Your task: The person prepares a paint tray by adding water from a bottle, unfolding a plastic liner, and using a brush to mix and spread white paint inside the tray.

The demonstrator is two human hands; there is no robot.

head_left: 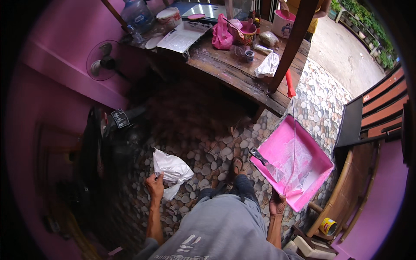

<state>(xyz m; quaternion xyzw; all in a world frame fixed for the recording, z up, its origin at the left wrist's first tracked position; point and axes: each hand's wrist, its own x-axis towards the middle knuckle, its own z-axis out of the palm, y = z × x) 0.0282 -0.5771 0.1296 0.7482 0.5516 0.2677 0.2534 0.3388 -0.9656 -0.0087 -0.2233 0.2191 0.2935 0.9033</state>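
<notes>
My left hand pinches the edge of a crumpled white plastic bag, which hangs out to its right. My right hand grips the near corner of a pink-coated paint tray, held tilted over the pebble-patterned floor. Inside the tray lies a paint roller; its long wire shaft crosses the tray and its red handle sticks out past the far edge. A scraper with a black handle rests at the tray's left side, its blade on the smeared paint. My right fingers are partly hidden under the tray.
Ahead stands a wooden table with a white tray, a pink bag and paint buckets. A motorbike and fan are left. A bamboo seat is right. Another person stands beyond the table.
</notes>
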